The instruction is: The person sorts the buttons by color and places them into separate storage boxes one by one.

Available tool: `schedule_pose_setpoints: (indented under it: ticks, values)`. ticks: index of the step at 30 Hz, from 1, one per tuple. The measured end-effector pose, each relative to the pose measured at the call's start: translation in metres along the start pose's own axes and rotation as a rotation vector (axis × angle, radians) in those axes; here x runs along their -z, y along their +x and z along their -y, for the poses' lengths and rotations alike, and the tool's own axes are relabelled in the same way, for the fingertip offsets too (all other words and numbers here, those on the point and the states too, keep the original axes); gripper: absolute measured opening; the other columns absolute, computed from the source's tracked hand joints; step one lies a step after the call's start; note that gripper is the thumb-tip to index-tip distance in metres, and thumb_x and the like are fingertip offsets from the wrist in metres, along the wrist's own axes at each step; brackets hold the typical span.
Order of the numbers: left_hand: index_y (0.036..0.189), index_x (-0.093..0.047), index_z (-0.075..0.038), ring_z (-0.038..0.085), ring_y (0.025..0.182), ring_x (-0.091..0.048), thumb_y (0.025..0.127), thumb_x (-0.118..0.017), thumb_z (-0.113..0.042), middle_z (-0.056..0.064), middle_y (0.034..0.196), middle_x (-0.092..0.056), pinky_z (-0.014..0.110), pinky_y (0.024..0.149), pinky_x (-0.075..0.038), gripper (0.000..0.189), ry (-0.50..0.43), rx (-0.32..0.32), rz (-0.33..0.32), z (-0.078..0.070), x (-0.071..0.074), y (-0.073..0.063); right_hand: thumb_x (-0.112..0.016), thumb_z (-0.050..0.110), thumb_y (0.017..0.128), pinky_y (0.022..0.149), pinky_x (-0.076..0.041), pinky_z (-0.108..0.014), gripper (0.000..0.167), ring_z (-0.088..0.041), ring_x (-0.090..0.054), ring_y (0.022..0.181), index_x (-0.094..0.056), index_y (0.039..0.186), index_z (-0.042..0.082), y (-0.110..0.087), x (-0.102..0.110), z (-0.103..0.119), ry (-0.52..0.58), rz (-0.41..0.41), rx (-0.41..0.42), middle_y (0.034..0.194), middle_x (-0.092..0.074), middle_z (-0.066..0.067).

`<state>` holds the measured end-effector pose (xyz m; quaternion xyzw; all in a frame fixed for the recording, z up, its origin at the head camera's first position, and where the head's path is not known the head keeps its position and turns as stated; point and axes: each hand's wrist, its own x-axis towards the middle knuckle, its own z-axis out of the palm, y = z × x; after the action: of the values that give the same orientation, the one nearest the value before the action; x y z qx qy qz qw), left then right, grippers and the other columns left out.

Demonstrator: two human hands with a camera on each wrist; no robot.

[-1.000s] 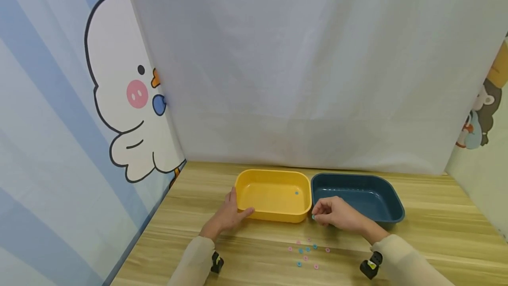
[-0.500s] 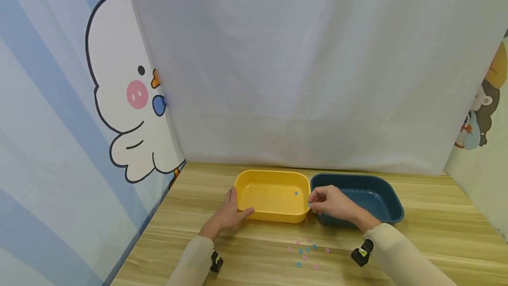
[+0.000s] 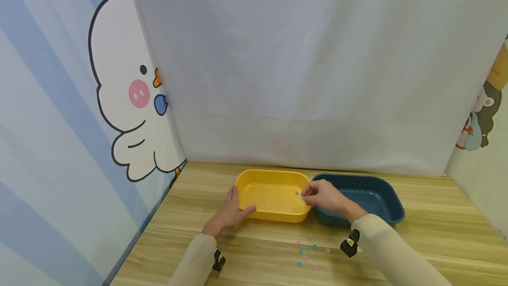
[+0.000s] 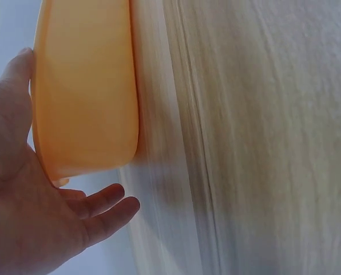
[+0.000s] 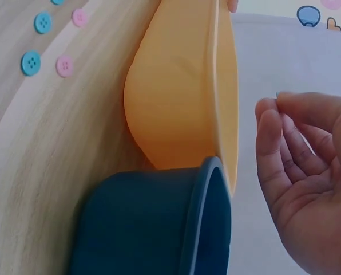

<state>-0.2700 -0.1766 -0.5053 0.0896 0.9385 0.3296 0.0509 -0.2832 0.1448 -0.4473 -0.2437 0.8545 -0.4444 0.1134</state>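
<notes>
My right hand [image 3: 323, 195] is over the right end of the yellow bin [image 3: 270, 217], pinching a small blue button [image 3: 302, 197] between thumb and fingertips. In the right wrist view only a sliver of that button shows at the fingertips. Another blue button [image 3: 296, 193] lies on the bin's floor. At the bin's front left corner, my left hand [image 3: 229, 215] rests with the thumb along the front rim and the fingers against the left side. The left wrist view shows those fingers [image 4: 104, 212] fairly straight, some of them clear of the wall.
A dark blue bin [image 3: 367, 200] stands right beside the yellow one, partly behind my right hand. Several loose blue buttons [image 5: 31, 63] and pink buttons [image 5: 64, 66] lie scattered on the wooden table [image 3: 254, 255] in front. A pale curtain [image 3: 278, 78] hangs behind the bins.
My right hand has moved left and away from me with the blue button, from the near side of the bins to over the yellow bin. The left hand stays at its corner.
</notes>
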Motion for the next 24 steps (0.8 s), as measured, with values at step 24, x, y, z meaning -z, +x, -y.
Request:
schedule_pose_setpoints:
  ticks: [24]
  values:
    - [0.147, 0.000, 0.010, 0.046, 0.134, -0.023, 0.089, -0.059, -0.050, 0.033, 0.150, -0.007, 0.052, 0.107, -0.025, 0.102, 0.010, 0.016, 0.028, -0.002, 0.002, 0.000, -0.060, 0.003, 0.091, 0.063, -0.051, -0.032, 0.013, -0.025, -0.060, 0.071, -0.064, 0.100, -0.005, 0.027, -0.002, -0.018, -0.012, -0.103, -0.118, 0.083, -0.063, -0.007]
